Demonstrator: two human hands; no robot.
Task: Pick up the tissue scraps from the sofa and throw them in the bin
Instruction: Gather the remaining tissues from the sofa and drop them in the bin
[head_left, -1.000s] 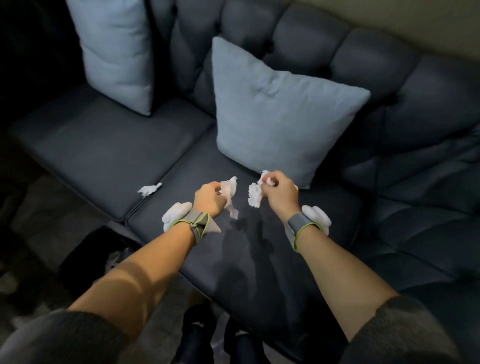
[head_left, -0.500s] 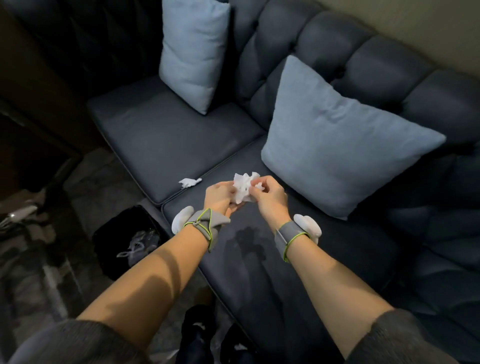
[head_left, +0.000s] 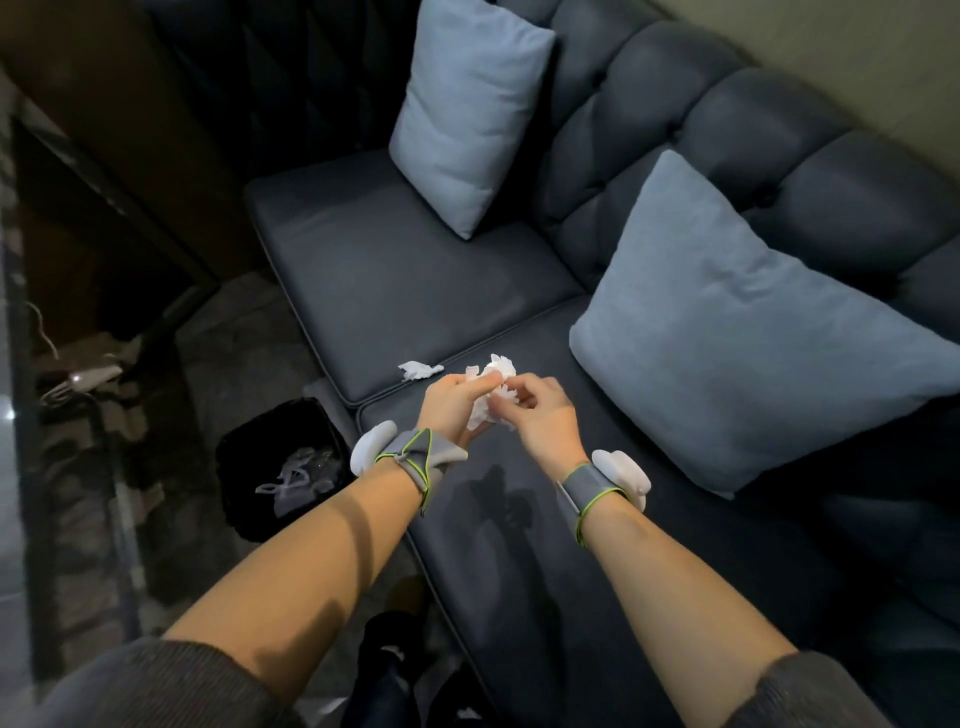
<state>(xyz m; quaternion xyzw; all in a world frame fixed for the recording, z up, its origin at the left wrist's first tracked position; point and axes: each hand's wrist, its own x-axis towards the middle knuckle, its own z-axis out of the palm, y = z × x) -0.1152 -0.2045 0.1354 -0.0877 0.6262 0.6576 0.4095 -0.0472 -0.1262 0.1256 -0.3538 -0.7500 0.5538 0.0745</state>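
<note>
The left hand (head_left: 451, 402) is closed around a crumpled white tissue wad (head_left: 493, 387), with the thumb pressed on top. The right hand (head_left: 537, 415) is touching the same wad, its fingers curled and pinching the tissue's right side. Both hands are held together above the front edge of the dark blue leather sofa (head_left: 415, 270), over its right seat. Each wrist wears a grey band with a green line and a white lump. One small white tissue scrap (head_left: 418, 370) lies on the left seat, close to its front right corner, just beside the left hand. A black bin (head_left: 244, 483) with a clear bag inside stands on the floor, near the sofa's front edge. Two soft light blue square pillows (head_left: 727, 332) lean on the sofa's back.
</note>
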